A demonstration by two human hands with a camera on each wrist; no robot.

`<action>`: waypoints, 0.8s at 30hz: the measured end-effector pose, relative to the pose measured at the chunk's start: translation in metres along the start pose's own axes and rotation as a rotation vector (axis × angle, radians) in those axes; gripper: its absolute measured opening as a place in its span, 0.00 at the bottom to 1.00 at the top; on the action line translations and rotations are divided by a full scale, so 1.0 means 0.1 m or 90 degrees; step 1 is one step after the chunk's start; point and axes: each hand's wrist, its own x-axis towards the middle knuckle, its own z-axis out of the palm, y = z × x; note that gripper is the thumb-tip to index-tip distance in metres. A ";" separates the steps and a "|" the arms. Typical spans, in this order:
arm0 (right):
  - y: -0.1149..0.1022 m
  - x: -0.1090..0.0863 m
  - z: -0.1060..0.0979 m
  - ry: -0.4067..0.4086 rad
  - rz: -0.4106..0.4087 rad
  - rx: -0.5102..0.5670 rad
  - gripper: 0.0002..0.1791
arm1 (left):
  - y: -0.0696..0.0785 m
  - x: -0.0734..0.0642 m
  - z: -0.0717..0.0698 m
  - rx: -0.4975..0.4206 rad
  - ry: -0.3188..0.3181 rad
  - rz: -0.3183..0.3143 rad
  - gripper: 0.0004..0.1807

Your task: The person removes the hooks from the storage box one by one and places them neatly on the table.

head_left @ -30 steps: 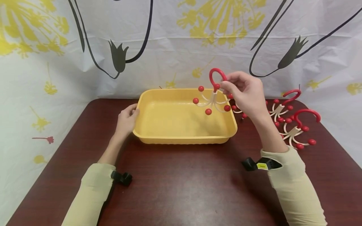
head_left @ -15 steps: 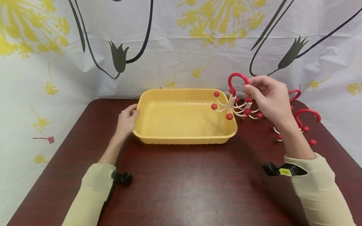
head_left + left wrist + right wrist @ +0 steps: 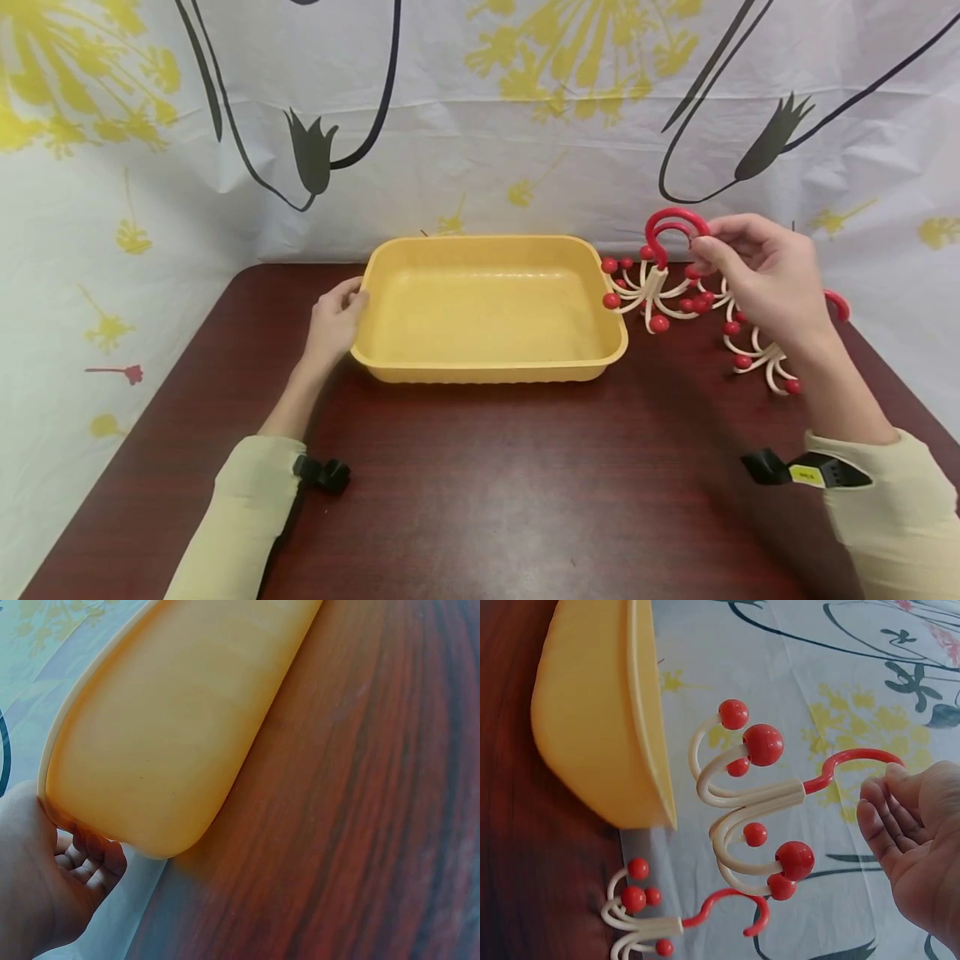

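A red-and-cream hook hanger (image 3: 656, 283) with several curved arms tipped by red balls hangs beside the right end of a yellow plastic tub (image 3: 495, 367). My right hand (image 3: 776, 283) pinches its red hook between thumb and fingers, and the right wrist view shows the hanger (image 3: 772, 795) dangling from it. At the tub's left end my left hand (image 3: 335, 321) grips the rim. Fingers (image 3: 94, 859) curl against the outer wall in the left wrist view. Inside, the tub holds nothing.
More such hangers stand on the dark wooden table (image 3: 480, 483) at the right, including one in front (image 3: 772, 354), partly hidden by my right hand and forearm. A patterned white cloth (image 3: 480, 125) hangs behind the table.
My right hand has carried the hanger rightward and slightly down, from over the tub to past its right end. My left hand stays on the tub.
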 end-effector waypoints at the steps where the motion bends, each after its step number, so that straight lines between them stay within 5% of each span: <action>1: 0.01 -0.01 -0.02 0.000 0.001 -0.001 0.08 | 0.00 0.00 0.00 -0.001 -0.001 -0.001 0.23; 24: 0.45 -0.29 -0.28 -0.008 0.053 -0.067 0.06 | -0.01 0.00 0.01 -0.002 0.005 0.000 0.23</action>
